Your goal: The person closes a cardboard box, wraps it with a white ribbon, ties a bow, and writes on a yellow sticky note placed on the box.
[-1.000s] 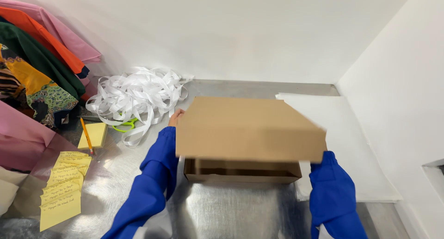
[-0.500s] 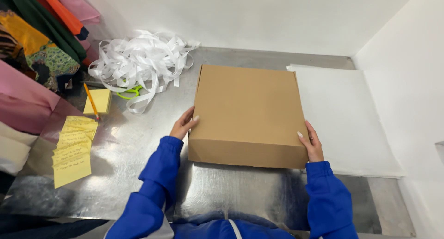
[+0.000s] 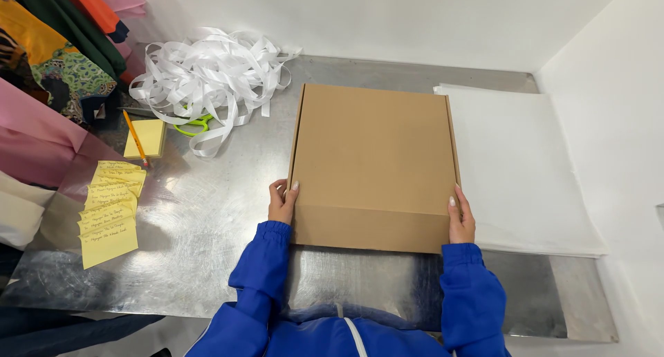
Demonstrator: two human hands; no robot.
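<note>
A flat brown cardboard box (image 3: 373,156) with its lid closed lies on the metal table (image 3: 207,239) in front of me. My left hand (image 3: 281,201) presses against the box's left side near the front corner. My right hand (image 3: 460,219) grips the right side near the front corner. Both arms wear blue sleeves.
A heap of white ribbon (image 3: 207,70) sits at the back left, with green scissors (image 3: 192,126) under it. A yellow note pad (image 3: 145,137) with a pencil (image 3: 133,137) and several yellow notes (image 3: 111,208) lie left. White sheets (image 3: 519,170) lie right of the box. Coloured fabrics (image 3: 48,67) hang far left.
The box was held up with its lid ajar; it now rests closed and flat on the table, both hands still on its sides.
</note>
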